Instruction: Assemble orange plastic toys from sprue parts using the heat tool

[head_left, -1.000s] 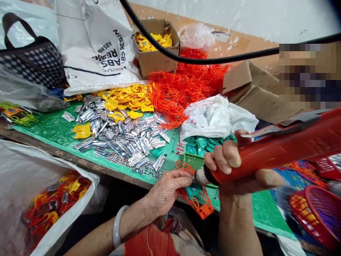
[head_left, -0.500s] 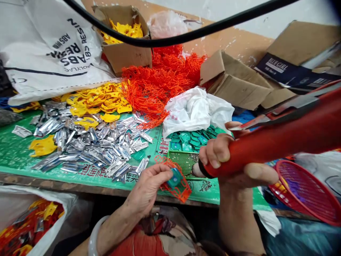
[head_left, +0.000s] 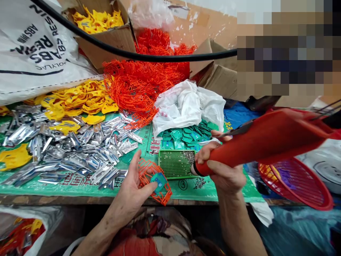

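Observation:
My left hand point(head_left: 134, 186) grips an orange plastic frame point(head_left: 165, 195) with a teal plastic piece point(head_left: 159, 183) lying on it. The thumb presses on the teal piece, and the fingers are behind the frame. My right hand point(head_left: 222, 170) is wrapped round a red electric screwdriver point(head_left: 255, 138), its pale nose pointing down to the left. That nose is at the right end of a shallow green tray point(head_left: 160, 167), over small metal screws point(head_left: 188, 156). Whether the bit touches a screw is hidden.
Silver metal plates point(head_left: 87, 153) cover the table's left. Behind them are yellow plastic parts point(head_left: 82, 96), tangled orange frames point(head_left: 144, 85) and a cardboard box point(head_left: 106, 46). Teal pieces point(head_left: 183, 137) lie by a white bag point(head_left: 186, 103). A red basket point(head_left: 301, 185) is at right; a black cable point(head_left: 160, 58) crosses above.
The screwdriver nose has come away from the orange frame to the screw tray. My left hand has moved left with the frame, its thumb now on the teal piece. The view has shifted right.

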Action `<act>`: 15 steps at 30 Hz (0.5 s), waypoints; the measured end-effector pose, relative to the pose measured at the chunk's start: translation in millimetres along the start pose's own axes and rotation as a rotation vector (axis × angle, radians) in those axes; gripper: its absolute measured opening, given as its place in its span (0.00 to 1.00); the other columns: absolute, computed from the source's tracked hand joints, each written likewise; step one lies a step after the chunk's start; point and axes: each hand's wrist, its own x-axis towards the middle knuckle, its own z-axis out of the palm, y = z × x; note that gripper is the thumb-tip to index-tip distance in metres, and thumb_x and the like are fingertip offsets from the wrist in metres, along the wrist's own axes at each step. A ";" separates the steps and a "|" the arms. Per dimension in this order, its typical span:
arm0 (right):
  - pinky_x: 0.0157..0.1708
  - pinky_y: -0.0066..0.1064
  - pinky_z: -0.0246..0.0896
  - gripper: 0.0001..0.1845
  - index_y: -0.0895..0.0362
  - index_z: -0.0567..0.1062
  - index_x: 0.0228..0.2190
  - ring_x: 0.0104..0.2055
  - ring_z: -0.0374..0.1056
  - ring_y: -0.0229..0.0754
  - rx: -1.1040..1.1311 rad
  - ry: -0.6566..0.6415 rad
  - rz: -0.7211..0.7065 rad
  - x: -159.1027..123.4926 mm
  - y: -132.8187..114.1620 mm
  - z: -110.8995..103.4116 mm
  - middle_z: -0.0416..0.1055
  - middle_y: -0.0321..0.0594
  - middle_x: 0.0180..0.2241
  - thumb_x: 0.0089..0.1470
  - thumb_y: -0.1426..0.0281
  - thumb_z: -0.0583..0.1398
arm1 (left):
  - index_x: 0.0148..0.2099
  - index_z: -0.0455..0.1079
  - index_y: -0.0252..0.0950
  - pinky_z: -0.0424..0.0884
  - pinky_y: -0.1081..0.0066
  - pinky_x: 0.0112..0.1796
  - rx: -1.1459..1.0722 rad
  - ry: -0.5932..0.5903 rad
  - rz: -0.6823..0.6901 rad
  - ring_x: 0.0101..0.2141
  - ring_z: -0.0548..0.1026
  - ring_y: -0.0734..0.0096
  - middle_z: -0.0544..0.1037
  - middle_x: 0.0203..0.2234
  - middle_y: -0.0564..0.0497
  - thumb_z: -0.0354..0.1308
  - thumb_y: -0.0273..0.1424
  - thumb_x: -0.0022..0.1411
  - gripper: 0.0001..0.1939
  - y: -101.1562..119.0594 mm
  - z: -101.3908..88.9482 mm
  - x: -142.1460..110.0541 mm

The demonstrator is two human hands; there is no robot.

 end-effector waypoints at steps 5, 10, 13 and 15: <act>0.27 0.36 0.65 0.29 0.49 0.71 0.47 0.23 0.67 0.39 0.047 -0.025 0.024 0.8 4.5 -2.0 0.72 0.28 0.23 0.41 0.74 0.68 | 0.70 0.44 0.38 0.76 0.69 0.41 -0.076 0.078 -0.038 0.41 0.81 0.60 0.82 0.38 0.49 0.74 0.23 0.41 0.59 1.9 -1.8 0.2; 0.28 0.35 0.65 0.29 0.49 0.72 0.47 0.24 0.67 0.38 0.049 -0.025 0.035 0.3 8.2 -1.9 0.72 0.28 0.23 0.40 0.75 0.68 | 0.49 0.71 0.35 0.77 0.72 0.37 -0.198 -0.052 -0.148 0.36 0.81 0.65 0.84 0.38 0.48 0.74 0.26 0.45 0.28 4.7 -5.2 -1.5; 0.29 0.36 0.65 0.27 0.49 0.71 0.45 0.24 0.67 0.38 0.044 -0.036 0.038 -0.5 8.3 -2.3 0.72 0.28 0.24 0.41 0.75 0.67 | 0.44 0.75 0.35 0.77 0.71 0.38 -0.288 -0.103 -0.182 0.38 0.81 0.64 0.84 0.39 0.47 0.72 0.25 0.46 0.21 7.2 -5.3 -1.4; 0.30 0.36 0.65 0.27 0.49 0.71 0.45 0.24 0.66 0.38 0.012 -0.028 0.031 -1.5 8.6 -2.9 0.72 0.28 0.24 0.41 0.75 0.67 | 0.45 0.76 0.36 0.78 0.70 0.39 -0.332 -0.095 -0.190 0.39 0.81 0.62 0.84 0.39 0.48 0.71 0.24 0.47 0.20 7.6 -5.2 -0.7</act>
